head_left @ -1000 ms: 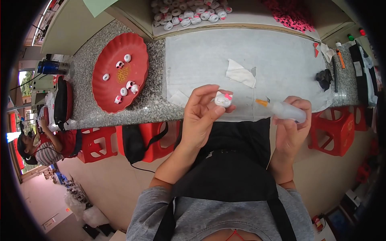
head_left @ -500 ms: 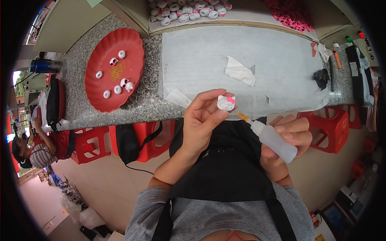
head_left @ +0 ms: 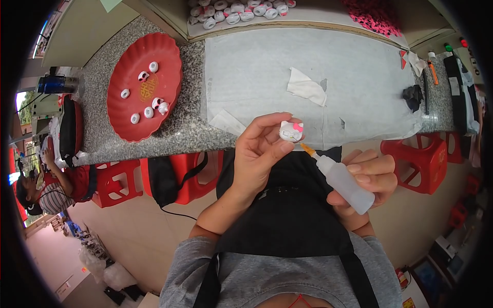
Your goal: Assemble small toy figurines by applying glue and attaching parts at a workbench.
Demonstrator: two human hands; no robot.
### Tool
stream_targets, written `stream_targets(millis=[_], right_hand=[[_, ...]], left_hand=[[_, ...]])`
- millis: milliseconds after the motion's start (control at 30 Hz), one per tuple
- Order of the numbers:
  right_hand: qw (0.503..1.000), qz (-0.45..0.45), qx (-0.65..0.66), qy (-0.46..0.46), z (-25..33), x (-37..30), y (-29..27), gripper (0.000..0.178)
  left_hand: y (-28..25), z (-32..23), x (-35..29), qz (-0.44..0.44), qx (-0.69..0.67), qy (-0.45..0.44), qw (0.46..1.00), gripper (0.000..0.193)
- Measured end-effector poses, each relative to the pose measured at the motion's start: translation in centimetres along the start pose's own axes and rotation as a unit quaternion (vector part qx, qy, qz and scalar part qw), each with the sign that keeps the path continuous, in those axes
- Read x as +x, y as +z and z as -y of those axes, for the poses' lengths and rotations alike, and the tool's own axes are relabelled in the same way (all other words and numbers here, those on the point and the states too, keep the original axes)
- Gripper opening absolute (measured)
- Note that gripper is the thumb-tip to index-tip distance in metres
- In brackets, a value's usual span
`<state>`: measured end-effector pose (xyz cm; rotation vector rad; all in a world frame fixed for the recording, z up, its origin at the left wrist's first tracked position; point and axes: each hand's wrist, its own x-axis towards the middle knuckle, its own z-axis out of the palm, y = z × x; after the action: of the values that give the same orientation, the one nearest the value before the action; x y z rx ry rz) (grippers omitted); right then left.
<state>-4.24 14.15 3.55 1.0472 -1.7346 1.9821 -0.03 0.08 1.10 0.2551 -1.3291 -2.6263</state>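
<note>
Between the thumb and fingers of my left hand (head_left: 260,151) is a small white cat-head figurine (head_left: 290,132) with a pink bow, its face turned up toward me. My right hand (head_left: 372,177) is closed around a translucent white squeeze bottle (head_left: 345,185), held at a slant. The bottle's orange-tipped nozzle (head_left: 307,149) points up and left, close below the figurine's lower edge. Whether tip and figurine touch I cannot tell. Both hands are just over the near edge of the table.
White paper (head_left: 257,66) covers the tabletop, with a crumpled white cloth (head_left: 306,87) on it. A red scalloped tray (head_left: 123,61) at left holds several small white heads. More white heads (head_left: 241,11) and pink pieces (head_left: 371,18) fill the shelf behind. Red stools (head_left: 418,161) stand below; a person (head_left: 54,187) sits far left.
The squeeze bottle has shifted slightly left and down, so its tip is nearer the figurine. The figurine stays in my left hand, nearly still.
</note>
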Motion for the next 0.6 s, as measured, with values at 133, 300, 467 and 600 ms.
stream_targets(millis=[133,300,467,600], right_hand=[[1.000,0.008,0.000,-0.002,-0.02,-0.03,-0.08,0.041],[1.000,-0.014,-0.017,0.002,0.26,-0.25,0.12,0.041],[1.000,-0.015,-0.012,-0.004,0.14,-0.34,-0.04,0.041],[1.000,-0.009,-0.014,-0.005,0.11,-0.24,0.01,0.040]], left_hand=[[-0.02,0.07,-0.03,-0.001,0.000,0.002,1.000,0.038],[0.04,-0.06,-0.04,0.003,-0.001,0.000,1.000,0.038],[-0.02,0.02,-0.04,0.000,-0.001,0.002,1.000,0.038],[-0.07,0.01,-0.05,0.007,0.007,-0.002,1.000,0.038]])
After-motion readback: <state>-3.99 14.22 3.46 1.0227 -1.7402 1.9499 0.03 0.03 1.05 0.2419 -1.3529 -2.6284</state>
